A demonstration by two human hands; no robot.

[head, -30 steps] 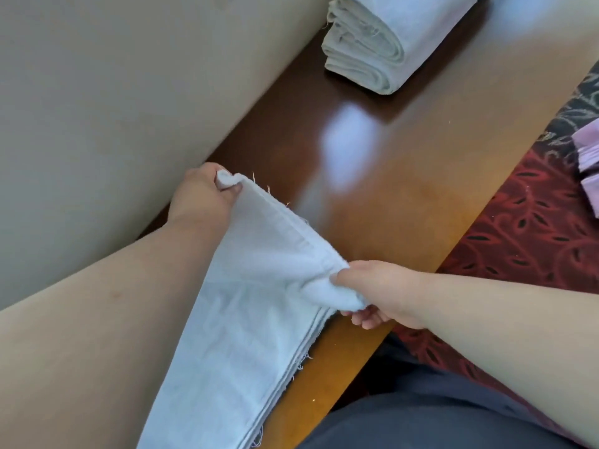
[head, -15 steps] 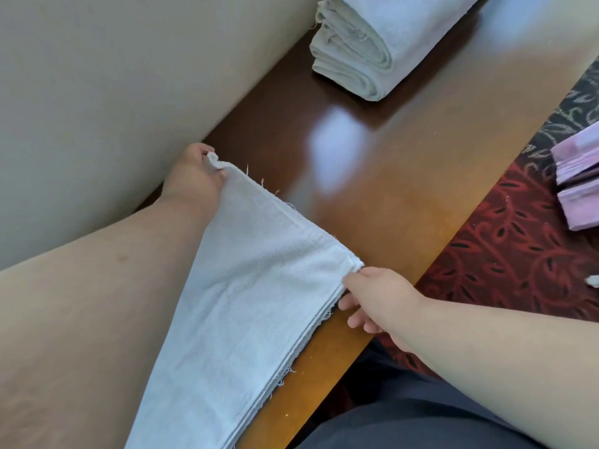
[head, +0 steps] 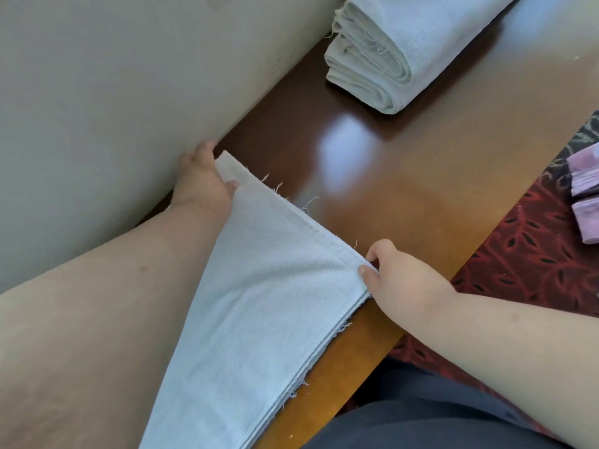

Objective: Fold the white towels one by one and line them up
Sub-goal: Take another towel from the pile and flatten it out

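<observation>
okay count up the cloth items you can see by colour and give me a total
White: 2, the towel held by left hand and right hand, and the folded bundle (layers uncountable).
Pink: 2, folded cloths at the right edge.
Total: 4

We lose the near end of the towel (head: 259, 319) past the bottom edge, and its left side lies under the left forearm. The left hand (head: 202, 186) covers that far corner, with most fingers out of sight. The folded stack (head: 389, 50) is cut by the top edge. The purple items (head: 586, 196) run off the right edge; we cannot tell what they are.
</observation>
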